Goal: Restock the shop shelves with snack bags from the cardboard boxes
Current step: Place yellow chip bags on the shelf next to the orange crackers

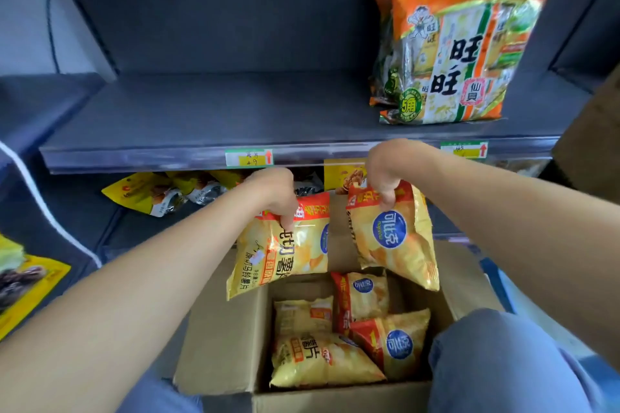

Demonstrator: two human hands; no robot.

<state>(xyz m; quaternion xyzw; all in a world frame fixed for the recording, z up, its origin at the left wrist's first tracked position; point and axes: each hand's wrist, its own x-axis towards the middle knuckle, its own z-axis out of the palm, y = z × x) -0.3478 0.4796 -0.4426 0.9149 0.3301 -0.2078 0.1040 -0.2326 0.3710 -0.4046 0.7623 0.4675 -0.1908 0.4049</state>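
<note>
Yellow chip bags, one per hand, held above an open box (228,329) in front of the shelf (201,117).

Left hand (273,193) pinches the left bag (278,255) by its top edge; right hand (385,171) pinches the right bag (399,238) the same way. Both bags hang over the far side of the box, below the shelf lip. Progress, as judged: early. The shelf holds only cracker packs (459,54) at far right, the rest is bare, and several loose bags (322,355) wait in the box. A price tag (249,157) sits on the shelf lip just beyond the left hand. Nut packs (157,193) lie on the lower shelf at left. A knee (503,362) crowds the box at near right. The projecting lip is the main obstacle on the way up.
</note>
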